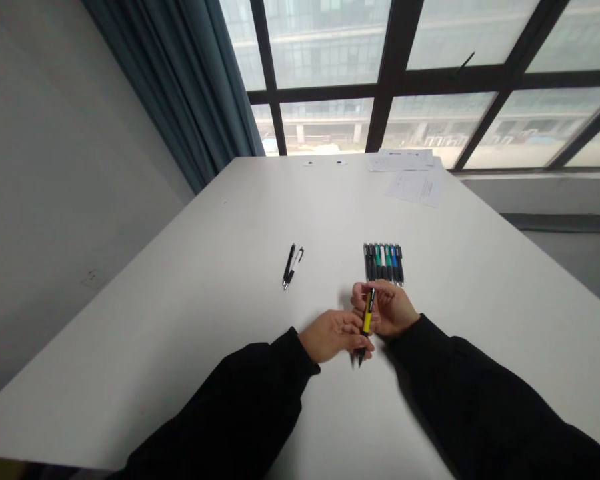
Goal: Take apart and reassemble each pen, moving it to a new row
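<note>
A yellow and black pen (367, 323) is held between both hands above the white table (205, 287), its tip pointing down toward me. My left hand (336, 335) pinches its lower barrel. Around the upper part of the same pen, my right hand (387, 308) has its fingers curled. Just beyond the right hand lies a row of several pens (383, 261) side by side, with black, green, white and blue barrels. Farther left, a black pen (289, 264) and a white and black pen (294, 268) rest close together at a slight angle.
Printed papers (415, 180) lie at the table's far right corner, by the window (325, 123). Two small items (341, 163) sit near the far edge. A blue curtain (190, 87) hangs at the left, beside the wall (55, 167).
</note>
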`<state>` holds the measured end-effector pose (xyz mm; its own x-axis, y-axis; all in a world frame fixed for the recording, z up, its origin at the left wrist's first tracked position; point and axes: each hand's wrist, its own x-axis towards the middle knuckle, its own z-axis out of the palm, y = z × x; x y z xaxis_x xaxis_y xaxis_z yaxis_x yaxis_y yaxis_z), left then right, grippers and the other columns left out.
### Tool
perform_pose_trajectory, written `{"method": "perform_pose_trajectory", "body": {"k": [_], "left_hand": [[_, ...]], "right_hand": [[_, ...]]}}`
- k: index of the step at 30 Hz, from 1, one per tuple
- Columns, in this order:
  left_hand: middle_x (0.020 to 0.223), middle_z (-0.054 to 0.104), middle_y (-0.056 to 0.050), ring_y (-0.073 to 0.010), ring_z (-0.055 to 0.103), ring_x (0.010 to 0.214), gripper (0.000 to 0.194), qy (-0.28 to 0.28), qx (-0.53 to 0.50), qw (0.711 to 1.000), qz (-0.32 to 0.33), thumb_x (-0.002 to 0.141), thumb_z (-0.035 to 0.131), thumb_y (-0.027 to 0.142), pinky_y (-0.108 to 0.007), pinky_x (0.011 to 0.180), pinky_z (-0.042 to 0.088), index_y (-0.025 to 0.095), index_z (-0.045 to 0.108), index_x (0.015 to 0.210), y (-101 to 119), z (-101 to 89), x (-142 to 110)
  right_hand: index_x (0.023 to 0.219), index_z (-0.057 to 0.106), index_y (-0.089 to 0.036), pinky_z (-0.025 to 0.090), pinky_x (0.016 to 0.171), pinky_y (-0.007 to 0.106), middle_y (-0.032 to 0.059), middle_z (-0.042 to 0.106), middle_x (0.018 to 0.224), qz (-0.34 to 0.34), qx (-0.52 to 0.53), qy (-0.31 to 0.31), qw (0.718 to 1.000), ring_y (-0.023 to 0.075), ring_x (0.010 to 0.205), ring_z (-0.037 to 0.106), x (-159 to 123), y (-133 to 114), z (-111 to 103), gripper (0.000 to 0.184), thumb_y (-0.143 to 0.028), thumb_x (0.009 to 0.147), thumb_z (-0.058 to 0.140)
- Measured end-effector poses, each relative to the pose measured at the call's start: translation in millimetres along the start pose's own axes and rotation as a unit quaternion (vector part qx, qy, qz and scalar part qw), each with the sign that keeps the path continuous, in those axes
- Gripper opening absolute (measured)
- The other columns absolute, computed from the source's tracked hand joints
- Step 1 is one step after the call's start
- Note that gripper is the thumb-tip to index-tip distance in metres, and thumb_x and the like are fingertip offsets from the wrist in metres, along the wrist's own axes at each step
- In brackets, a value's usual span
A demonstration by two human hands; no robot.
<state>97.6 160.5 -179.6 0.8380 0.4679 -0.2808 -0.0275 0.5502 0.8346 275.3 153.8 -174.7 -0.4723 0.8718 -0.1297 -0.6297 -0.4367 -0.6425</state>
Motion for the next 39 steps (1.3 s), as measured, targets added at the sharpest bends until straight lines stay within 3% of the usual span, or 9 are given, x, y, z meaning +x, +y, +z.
{"method": "perform_pose_trajectory", "body": {"k": [4, 6, 8, 10, 12, 15, 18, 25, 39], "left_hand": [[0.076, 0.072, -0.01, -0.0168, 0.068, 0.065, 0.047, 0.041, 0.001, 0.998, 0.045, 0.06, 0.089, 0.038, -0.028, 0.063, 0.052, 0.009, 0.062, 0.085, 3, -6.4, 4], [0.073, 0.071, -0.007, -0.0148, 0.067, 0.064, 0.045, 0.127, -0.024, 0.986, 0.105, 0.061, 0.088, 0.037, -0.028, 0.066, 0.053, 0.01, 0.06, 0.083, 8, -10.1, 8], [0.074, 0.071, -0.006, -0.0141, 0.067, 0.067, 0.045, 0.212, -0.041, 0.967, 0.137, 0.06, 0.088, 0.037, -0.026, 0.066, 0.053, 0.011, 0.058, 0.081, 12, -12.5, 12], [0.074, 0.071, -0.007, -0.0129, 0.066, 0.064, 0.045, 0.259, -0.026, 0.956, 0.136, 0.059, 0.088, 0.038, -0.023, 0.06, 0.051, 0.01, 0.058, 0.08, 14, -13.3, 17], [0.072, 0.07, -0.006, -0.0113, 0.064, 0.059, 0.044, 0.279, -0.003, 0.951, 0.13, 0.059, 0.088, 0.036, -0.02, 0.055, 0.048, 0.01, 0.059, 0.079, 14, -13.3, 21], [0.068, 0.069, -0.004, -0.0106, 0.063, 0.058, 0.041, 0.299, 0.016, 0.945, 0.129, 0.06, 0.088, 0.034, -0.018, 0.052, 0.047, 0.011, 0.059, 0.077, 11, -13.2, 27], [0.064, 0.067, -0.002, -0.0095, 0.061, 0.053, 0.04, 0.314, 0.037, 0.941, 0.119, 0.06, 0.087, 0.036, -0.017, 0.048, 0.045, 0.012, 0.058, 0.074, 11, -13.6, 31], [0.062, 0.067, -0.005, -0.0152, 0.064, 0.046, 0.043, 0.35, 0.092, 0.929, 0.081, 0.078, 0.069, 0.055, -0.025, 0.044, 0.053, 0.013, 0.057, 0.074, 21, -11.4, 31], [0.061, 0.064, -0.004, -0.0167, 0.067, 0.051, 0.047, 0.34, 0.161, 0.923, 0.084, 0.082, 0.059, 0.06, -0.027, 0.049, 0.057, 0.014, 0.052, 0.073, 15, -12.9, 29]], "right_hand": [[0.084, 0.049, -0.021, 0.016, 0.034, 0.02, -0.0078, 0.035, 0.054, -0.073, -0.137, 0.09, 0.984, 0.0082, 0.039, 0.018, -6, 11, 3, 0.041, -0.062, 0.087, 0.044], [0.075, 0.045, -0.022, 0.019, 0.037, 0.022, -0.0083, 0.03, 0.052, -0.167, -0.326, 0.179, 0.913, 0.0089, 0.04, 0.02, -11, 23, 7, 0.046, -0.067, 0.087, 0.044], [0.065, 0.044, -0.021, 0.024, 0.044, 0.023, -0.0061, 0.036, 0.051, -0.194, -0.405, 0.206, 0.869, 0.0101, 0.047, 0.029, -14, 35, 13, 0.042, -0.054, 0.079, 0.067], [0.067, 0.048, -0.021, 0.03, 0.051, 0.027, -0.0018, 0.047, 0.056, -0.213, -0.599, 0.242, 0.733, 0.0134, 0.051, 0.039, -15, 44, 20, 0.035, -0.047, 0.088, 0.059], [0.081, 0.055, -0.019, 0.037, 0.058, 0.03, 0.0051, 0.062, 0.071, -0.182, -0.718, 0.222, 0.634, 0.0183, 0.061, 0.054, -13, 47, 27, 0.022, -0.037, 0.094, 0.049], [0.092, 0.058, -0.016, 0.039, 0.059, 0.029, 0.0106, 0.07, 0.083, -0.098, -0.807, 0.253, 0.524, 0.0211, 0.068, 0.064, -9, 46, 34, 0.021, -0.029, 0.095, 0.042], [0.093, 0.06, -0.015, 0.039, 0.056, 0.028, 0.0101, 0.072, 0.083, -0.048, -0.844, 0.276, 0.457, 0.0215, 0.069, 0.068, -6, 44, 36, 0.025, -0.03, 0.097, 0.041], [0.092, 0.059, -0.012, 0.046, 0.057, 0.029, 0.013, 0.072, 0.078, 0.003, -0.85, 0.347, 0.396, 0.0254, 0.07, 0.072, 10, 34, 21, 0.029, -0.026, 0.1, 0.035], [0.091, 0.061, -0.011, 0.051, 0.063, 0.032, 0.0156, 0.072, 0.078, 0.019, -0.836, 0.39, 0.385, 0.0271, 0.075, 0.073, 25, 14, 2, 0.037, -0.027, 0.102, 0.029]]}}
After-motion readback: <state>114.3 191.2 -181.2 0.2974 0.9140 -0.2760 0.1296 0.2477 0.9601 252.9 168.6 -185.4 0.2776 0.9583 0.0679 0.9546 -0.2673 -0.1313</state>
